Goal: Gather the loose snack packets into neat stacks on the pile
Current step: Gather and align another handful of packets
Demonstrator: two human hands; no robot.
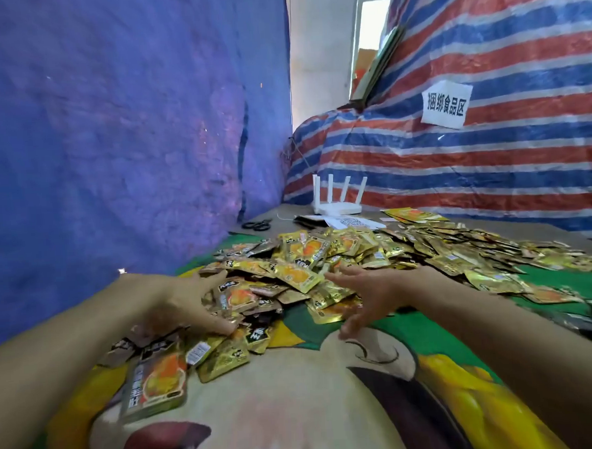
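Observation:
A broad pile of gold and orange snack packets [300, 258] covers the middle of the printed cloth [296, 396] and spreads off to the right. My left hand [185, 305] lies on the pile's left edge, fingers straight and pressing down on loose packets. My right hand [363, 296] hovers at the pile's near side with fingers spread, its fingertips just over a few gold packets [330, 311]. A neat stack of packets [155, 379] stands near my left forearm, at the front left.
A blue tarp wall [111, 131] rises close on the left and a striped tarp [490, 166] with a paper sign [448, 104] on the right. Behind the pile sit a white router [338, 201], black scissors [258, 225] and papers [349, 223].

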